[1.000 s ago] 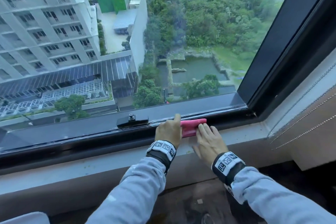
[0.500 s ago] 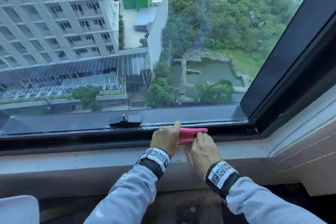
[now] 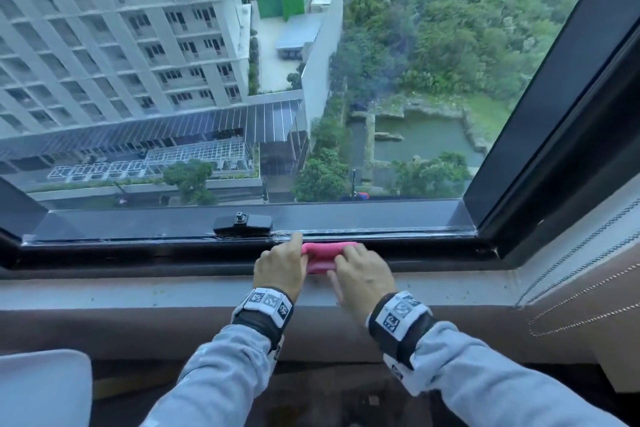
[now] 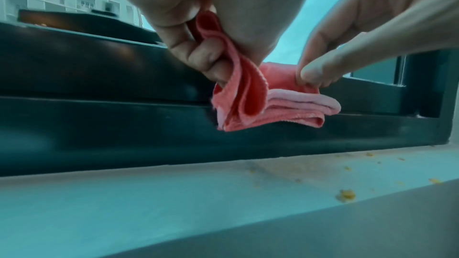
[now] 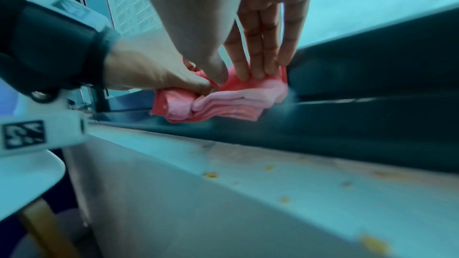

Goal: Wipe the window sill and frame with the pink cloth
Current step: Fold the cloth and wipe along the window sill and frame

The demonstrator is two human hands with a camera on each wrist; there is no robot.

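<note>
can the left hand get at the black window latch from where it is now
Probably yes. The black latch sits on the frame just left of the left hand, with nothing between them. But that hand is gripping the pink cloth, so it would have to let go first.

I see a soft, ribbed pink cloth (image 4: 250,103) folded against the glossy dark frame (image 4: 99,125); the pale sill (image 4: 174,193) looks matt, crumb-speckled.

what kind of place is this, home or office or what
Probably a room high up in a tall building, perhaps a flat, though little of the room shows. The window looks down on a tower block and pond; a pale sill runs under its dark frame.
</note>
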